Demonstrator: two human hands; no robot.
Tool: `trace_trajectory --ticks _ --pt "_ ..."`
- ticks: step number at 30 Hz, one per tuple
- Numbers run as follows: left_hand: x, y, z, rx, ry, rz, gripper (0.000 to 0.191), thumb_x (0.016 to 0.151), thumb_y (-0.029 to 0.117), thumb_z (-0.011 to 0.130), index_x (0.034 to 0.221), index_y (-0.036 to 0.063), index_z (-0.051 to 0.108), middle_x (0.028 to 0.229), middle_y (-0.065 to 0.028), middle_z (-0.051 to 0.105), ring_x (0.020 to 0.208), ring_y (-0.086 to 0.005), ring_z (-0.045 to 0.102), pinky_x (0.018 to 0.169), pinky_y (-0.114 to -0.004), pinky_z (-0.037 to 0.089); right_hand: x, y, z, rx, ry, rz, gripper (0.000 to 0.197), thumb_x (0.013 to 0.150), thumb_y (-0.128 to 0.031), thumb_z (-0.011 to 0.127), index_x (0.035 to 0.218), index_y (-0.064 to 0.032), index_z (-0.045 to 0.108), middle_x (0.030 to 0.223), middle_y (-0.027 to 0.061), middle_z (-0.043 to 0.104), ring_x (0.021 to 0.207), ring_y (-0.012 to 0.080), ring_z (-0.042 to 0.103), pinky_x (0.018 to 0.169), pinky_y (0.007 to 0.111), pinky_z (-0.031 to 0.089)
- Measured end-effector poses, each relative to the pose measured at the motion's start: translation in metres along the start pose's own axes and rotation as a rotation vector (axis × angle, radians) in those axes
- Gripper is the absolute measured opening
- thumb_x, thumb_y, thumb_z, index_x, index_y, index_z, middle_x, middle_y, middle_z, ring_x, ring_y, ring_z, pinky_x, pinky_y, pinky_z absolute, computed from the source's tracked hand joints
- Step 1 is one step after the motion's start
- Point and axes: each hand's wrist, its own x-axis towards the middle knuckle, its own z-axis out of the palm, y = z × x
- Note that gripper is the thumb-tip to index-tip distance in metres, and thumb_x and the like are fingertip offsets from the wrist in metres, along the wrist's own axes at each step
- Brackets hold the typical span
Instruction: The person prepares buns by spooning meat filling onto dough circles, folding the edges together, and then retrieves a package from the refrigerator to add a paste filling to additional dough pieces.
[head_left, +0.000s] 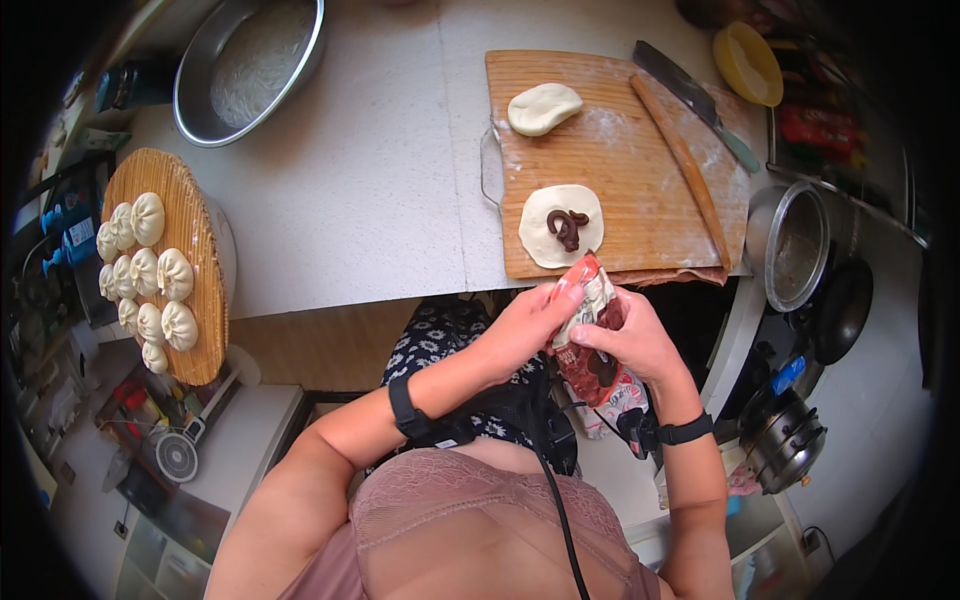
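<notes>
Both my left hand (530, 324) and my right hand (646, 339) grip a red and white plastic packet (586, 367) that bears writing. Its narrow upper end points at a round dough wrapper (540, 238) near the front edge of a wooden cutting board (622, 202). Dark brown paste (567, 229) lies in squiggles on the wrapper's middle. Farther back on the board rests a thick, folded-looking piece of dough (544, 109). A wooden rolling pin (679, 161) and a cleaver (686, 90) with a green handle lie along the board's right side.
Several pleated buns (176, 274) sit on a round slatted board (206, 300) at the left. Behind it stands a metal basin (315, 45) with noodle-like strands in liquid. A yellow bowl (748, 64) and a clear-rimmed bowl (795, 247) are at the right. The counter's front edge runs before me.
</notes>
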Motion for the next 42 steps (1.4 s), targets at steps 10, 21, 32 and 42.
trace_trajectory --ticks 10,21,32,42 --pt "-0.014 0.000 -0.011 0.256 -0.189 -0.050 0.028 0.098 0.030 0.052 0.114 0.0074 0.054 0.093 0.0047 0.056 0.076 -0.0029 0.046 0.066 -0.020 0.040 -0.005 0.011 0.004 0.022 0.026 -0.026 0.030 0.082 -0.003 0.067 0.110 0.0042 0.058 0.099 0.0055 0.065 0.088 0.0096 0.060 0.081 0.027 0.049" --pt "-0.005 -0.014 0.001 0.041 -0.007 0.085 0.024 0.100 0.028 0.045 0.109 0.0070 0.054 0.080 0.0028 0.057 0.061 -0.0033 0.046 0.050 -0.020 0.039 0.004 0.026 0.015 -0.028 0.138 -0.153 0.026 0.092 -0.013 0.057 0.112 0.0028 0.058 0.095 0.0029 0.064 0.084 0.0076 0.056 0.078 0.027 0.048" --pt "-0.002 0.003 -0.004 0.266 -0.093 -0.048 0.042 0.100 0.045 0.038 0.111 0.0063 0.053 0.077 0.0040 0.052 0.057 -0.0016 0.042 0.045 -0.018 0.032 0.010 0.038 0.014 -0.065 0.114 -0.100 0.031 0.099 -0.025 0.048 0.109 0.0030 0.058 0.094 0.0026 0.063 0.083 0.0078 0.054 0.077 0.026 0.046" --pt "0.008 -0.023 -0.010 0.574 0.057 0.337 0.033 0.102 0.030 0.041 0.107 0.0025 0.057 0.086 -0.0011 0.059 0.079 -0.0072 0.051 0.073 -0.025 0.045 0.016 0.043 0.013 -0.119 0.190 -0.156 0.031 0.098 -0.025 0.047 0.097 0.0027 0.060 0.079 0.0000 0.059 0.073 0.0078 0.050 0.068 0.027 0.043"
